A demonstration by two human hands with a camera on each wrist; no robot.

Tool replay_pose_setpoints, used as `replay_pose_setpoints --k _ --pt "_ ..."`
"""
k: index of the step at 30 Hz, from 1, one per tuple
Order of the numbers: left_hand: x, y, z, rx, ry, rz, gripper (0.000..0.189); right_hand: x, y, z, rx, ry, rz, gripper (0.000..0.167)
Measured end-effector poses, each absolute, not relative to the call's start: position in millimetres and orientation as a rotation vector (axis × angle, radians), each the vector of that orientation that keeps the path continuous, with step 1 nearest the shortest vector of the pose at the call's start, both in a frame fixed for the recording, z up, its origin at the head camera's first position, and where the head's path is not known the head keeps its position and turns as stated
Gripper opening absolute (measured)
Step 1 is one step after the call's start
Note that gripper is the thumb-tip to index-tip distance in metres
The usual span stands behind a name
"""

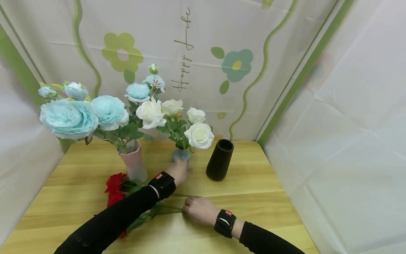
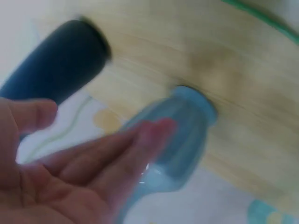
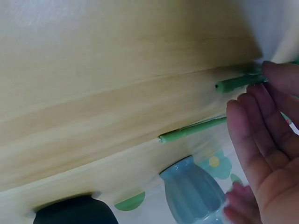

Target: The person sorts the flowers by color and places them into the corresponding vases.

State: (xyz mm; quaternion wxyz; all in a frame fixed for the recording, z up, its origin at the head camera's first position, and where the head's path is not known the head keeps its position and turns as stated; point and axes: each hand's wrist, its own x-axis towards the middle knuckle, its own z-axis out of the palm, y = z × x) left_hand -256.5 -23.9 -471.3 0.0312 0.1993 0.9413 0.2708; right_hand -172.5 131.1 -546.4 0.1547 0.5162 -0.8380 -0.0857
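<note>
My left hand (image 1: 179,172) reaches to the small blue vase (image 2: 182,140) holding white roses (image 1: 199,135). In the left wrist view, its fingers extend alongside the vase with the thumb apart; blur hides whether they touch it. Below, my right hand (image 1: 200,211) pinches a green stem (image 3: 236,83) of the red flowers (image 1: 115,187) lying on the table. A second stem (image 3: 191,129) runs beside its fingers in the right wrist view. The red blooms lie partly behind my left sleeve.
A black vase (image 1: 220,160) stands to the right of the blue one. On the left, a pink and white vase (image 1: 133,160) holds large light-blue flowers (image 1: 69,118). The wooden table (image 1: 253,211) meets a printed curtain (image 1: 203,63) behind.
</note>
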Motion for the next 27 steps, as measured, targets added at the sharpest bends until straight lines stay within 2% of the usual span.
replay_pose_setpoints --k 3,7,12,15,23,27 --pt "-256 -11 -469 0.723 2.864 0.762 0.049 -173 129 -549 1.488 -2.391 -0.309 0.01" --pt "-257 13 -467 0.77 2.86 0.762 0.042 -178 125 -556 1.498 -2.385 -0.386 0.005" --pt "-259 41 -461 0.802 2.791 0.898 0.067 -180 124 -557 1.499 -2.356 -0.358 0.014" --pt "-261 52 -463 0.828 2.79 0.993 0.073 -180 125 -560 1.494 -2.35 -0.294 0.017" --pt "-274 72 -472 0.713 2.754 1.263 0.094 -181 131 -561 1.482 -2.398 -0.338 0.009" --pt "-283 80 -473 0.661 2.722 1.363 0.098 -182 131 -557 1.491 -2.397 -0.363 0.01"
